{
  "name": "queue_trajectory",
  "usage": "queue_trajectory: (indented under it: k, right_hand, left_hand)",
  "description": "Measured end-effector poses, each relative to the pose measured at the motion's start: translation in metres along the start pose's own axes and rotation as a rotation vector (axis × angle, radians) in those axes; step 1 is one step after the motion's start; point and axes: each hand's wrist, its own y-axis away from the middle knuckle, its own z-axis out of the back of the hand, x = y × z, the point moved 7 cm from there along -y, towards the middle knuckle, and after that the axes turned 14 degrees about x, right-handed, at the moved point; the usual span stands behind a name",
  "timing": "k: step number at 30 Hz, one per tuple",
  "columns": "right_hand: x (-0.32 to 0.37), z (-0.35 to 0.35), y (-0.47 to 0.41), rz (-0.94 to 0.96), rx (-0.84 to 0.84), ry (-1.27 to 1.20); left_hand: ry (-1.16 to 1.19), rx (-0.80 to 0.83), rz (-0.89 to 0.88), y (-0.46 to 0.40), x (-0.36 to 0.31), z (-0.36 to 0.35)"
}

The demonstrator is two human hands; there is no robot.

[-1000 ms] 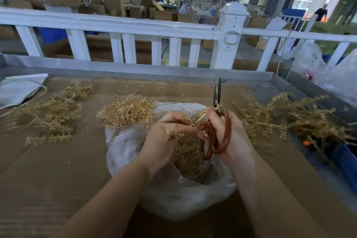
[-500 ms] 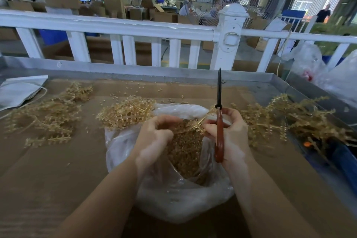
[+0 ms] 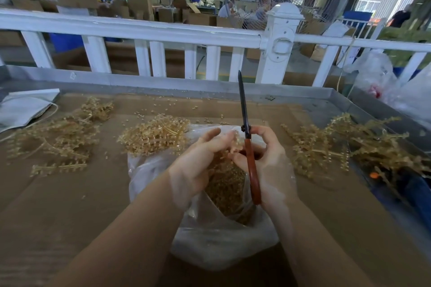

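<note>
The scissors (image 3: 247,144) stand upright over the bag's mouth, dark blades together, smooth red-brown handles gripped in the right hand (image 3: 272,165). The left hand (image 3: 198,165) is blurred, fingers mostly outstretched toward small pale-gold bits; whether it pinches any, I cannot tell. Below both sits a crinkled clear plastic bag (image 3: 217,240) of gold beads (image 3: 224,189) on matte brown cardboard (image 3: 70,205), with spiky gold plastic sprigs (image 3: 338,147) heaped to its right.

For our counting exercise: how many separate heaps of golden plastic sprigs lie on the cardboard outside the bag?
3: the left heap, the middle heap beside the clear bag, and the right heap. Some sprigs may be hidden under the bag.
</note>
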Motion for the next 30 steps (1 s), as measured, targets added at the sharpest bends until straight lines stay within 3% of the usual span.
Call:
queue_trajectory:
  k: [3,6,12,17,22,26,30]
  right_hand:
    - [-0.002,-0.003,0.001,-0.028,0.03,-0.013]
    - [-0.007,0.0,0.003,-0.057,0.02,0.027]
    - [-0.021,0.016,0.002,-0.109,-0.101,-0.081]
    - [-0.021,0.019,-0.005,-0.183,-0.049,-0.081]
    - [-0.009,0.025,-0.01,-0.103,-0.037,-0.122]
    - [-0.001,0.027,-0.013,-0.063,-0.016,-0.222]
    - [-0.007,0.027,-0.014,-0.058,-0.057,-0.271]
  left_hand:
    - [0.112,-0.068,-0.193,0.002,-0.005,0.009]
    - [-0.062,-0.197,-0.356,0.011,-0.015,0.019]
    - [-0.515,-0.32,-0.438,0.021,-0.032,0.016]
    - [-0.627,-0.296,-0.458,0.022,-0.038,0.0]
    - [-0.553,-0.275,-0.351,0.025,-0.032,0.008]
    - [-0.094,-0.158,-0.143,0.019,-0.022,0.01]
    - [0.075,-0.024,-0.02,0.016,-0.014,0.004]
